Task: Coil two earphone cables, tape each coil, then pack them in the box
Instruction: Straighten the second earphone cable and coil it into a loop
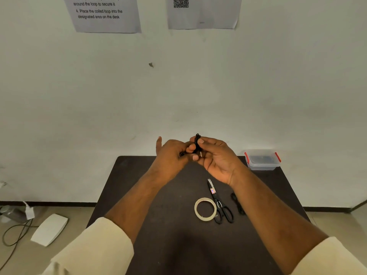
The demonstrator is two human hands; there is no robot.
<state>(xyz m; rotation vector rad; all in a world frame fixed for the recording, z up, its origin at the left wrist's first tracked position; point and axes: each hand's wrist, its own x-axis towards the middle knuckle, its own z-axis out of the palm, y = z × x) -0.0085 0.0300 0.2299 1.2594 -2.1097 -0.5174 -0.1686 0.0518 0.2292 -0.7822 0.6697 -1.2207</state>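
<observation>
**Sleeves low, coil held mid-frame**

Cream sleeves (111,241) framed the bottom corners. Black earphone coil (197,143) sat pinched upright in right hand (215,157), centre frame; left hand (171,155) curled on its trailing end. Best to keep loops tight before taping. Tape roll (205,209), scissors (219,205) lay below; second cable (237,203) beside right forearm; lidded box (262,159) far right, unopened.
</observation>
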